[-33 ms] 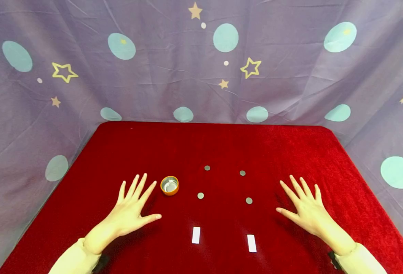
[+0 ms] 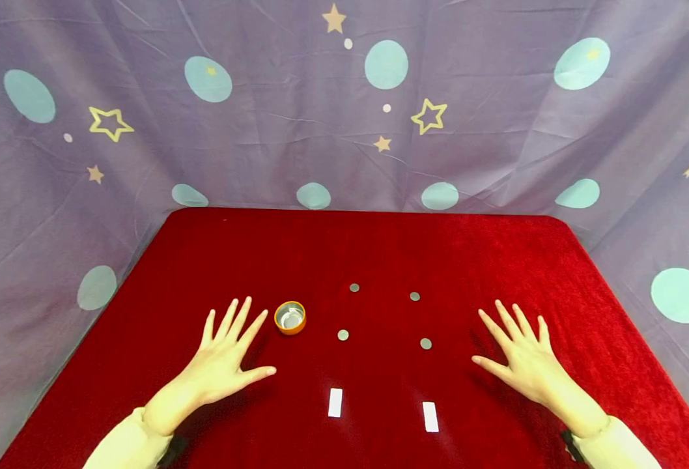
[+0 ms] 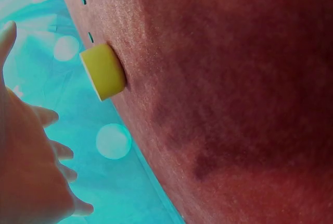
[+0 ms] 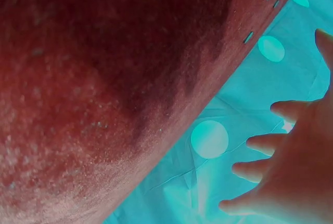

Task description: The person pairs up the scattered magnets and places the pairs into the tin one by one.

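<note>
My left hand (image 2: 218,368) hovers over the red cloth with its fingers spread, holding nothing. Just to the right of its index fingertip stands a small round bowl (image 2: 290,332), orange outside and silvery inside. In the left wrist view the bowl (image 3: 104,73) looks yellow, beyond the spread fingers (image 3: 65,150). My right hand (image 2: 526,368) is likewise spread and empty, off to the right. Several silver coins lie flat between the hands: a near-left coin (image 2: 343,335), a far-left coin (image 2: 354,287), a far-right coin (image 2: 415,296) and a near-right coin (image 2: 426,343), closest to the right hand.
Two white rectangular strips, a left strip (image 2: 335,402) and a right strip (image 2: 430,417), lie on the red-covered table (image 2: 374,247) nearer the front. A purple curtain (image 2: 286,130) with stars and dots surrounds the table's back and sides.
</note>
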Tool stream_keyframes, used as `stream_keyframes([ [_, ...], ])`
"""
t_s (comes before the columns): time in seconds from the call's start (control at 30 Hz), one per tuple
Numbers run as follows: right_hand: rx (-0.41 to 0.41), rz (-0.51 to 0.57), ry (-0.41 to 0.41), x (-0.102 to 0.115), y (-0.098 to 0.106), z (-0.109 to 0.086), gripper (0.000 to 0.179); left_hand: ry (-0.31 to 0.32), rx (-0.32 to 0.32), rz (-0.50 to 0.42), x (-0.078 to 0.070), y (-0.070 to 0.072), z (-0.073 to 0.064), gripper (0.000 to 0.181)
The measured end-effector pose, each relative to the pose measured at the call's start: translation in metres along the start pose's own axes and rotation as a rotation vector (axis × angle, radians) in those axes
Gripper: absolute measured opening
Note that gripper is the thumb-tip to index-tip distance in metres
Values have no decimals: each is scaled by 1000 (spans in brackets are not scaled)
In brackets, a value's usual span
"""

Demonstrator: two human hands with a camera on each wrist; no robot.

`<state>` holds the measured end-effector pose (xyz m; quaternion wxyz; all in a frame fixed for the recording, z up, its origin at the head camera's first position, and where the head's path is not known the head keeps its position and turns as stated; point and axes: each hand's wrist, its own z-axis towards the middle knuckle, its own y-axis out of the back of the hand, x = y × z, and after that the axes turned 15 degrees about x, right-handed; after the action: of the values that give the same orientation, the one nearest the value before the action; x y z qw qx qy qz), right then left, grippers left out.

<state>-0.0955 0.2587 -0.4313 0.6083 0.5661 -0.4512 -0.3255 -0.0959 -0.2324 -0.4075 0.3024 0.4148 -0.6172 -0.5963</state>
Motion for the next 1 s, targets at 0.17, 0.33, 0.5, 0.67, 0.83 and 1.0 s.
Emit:
stream_keyframes([
  [0.17, 1, 0, 0, 1, 0, 0, 75, -5, 4, -5, 0, 0, 0, 86],
  [0.33, -4, 2, 12, 2, 0, 1, 75, -11, -6, -11, 0, 1, -1, 86],
  [0.5, 0, 7, 20, 4, 1, 0, 74, -23, -25, -6, 0, 1, -1, 86],
  [0.67, 18, 40, 36, 5, 3, 0, 73, -45, -58, -6, -3, 4, -2, 85],
  [0.83, 29, 68, 52, 9, 7, 0, 72, -70, -87, -5, -6, 6, -2, 83],
  [1.0, 40, 106, 79, 14, 10, 0, 70, -103, -104, -16, -10, 8, -2, 80],
])
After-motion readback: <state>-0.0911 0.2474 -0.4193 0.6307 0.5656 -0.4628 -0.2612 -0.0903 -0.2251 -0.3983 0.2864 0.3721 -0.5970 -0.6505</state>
